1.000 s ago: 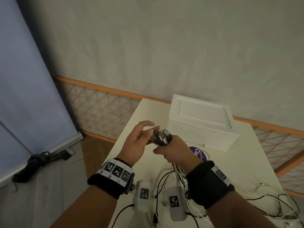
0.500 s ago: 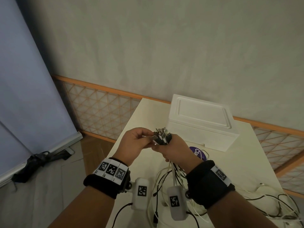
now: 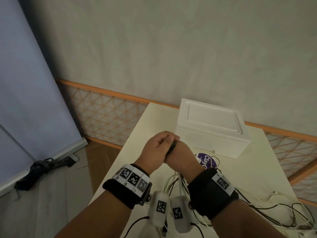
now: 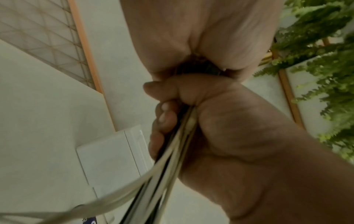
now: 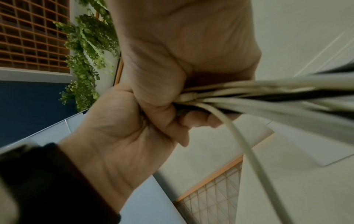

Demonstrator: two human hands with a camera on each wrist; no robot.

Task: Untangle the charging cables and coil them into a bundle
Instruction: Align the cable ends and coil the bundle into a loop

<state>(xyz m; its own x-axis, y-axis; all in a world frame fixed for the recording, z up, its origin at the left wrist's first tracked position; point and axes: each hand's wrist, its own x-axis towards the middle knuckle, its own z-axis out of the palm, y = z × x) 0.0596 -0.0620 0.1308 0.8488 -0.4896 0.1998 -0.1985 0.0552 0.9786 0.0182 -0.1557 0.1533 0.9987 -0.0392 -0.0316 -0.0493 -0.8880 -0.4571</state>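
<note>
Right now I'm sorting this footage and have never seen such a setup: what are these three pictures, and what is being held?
No machine here: a person works bare-handed, wearing a camera on the head and one on each wrist. The head view looks down on both hands over a pale table. The right hand grips a bunch of white and black charging cables; the left hand closes over the bunch's top end. The wrist views show the same grip from below. The cables' loose lengths trail across the table. A white box and a purple label also lie there.
</note>
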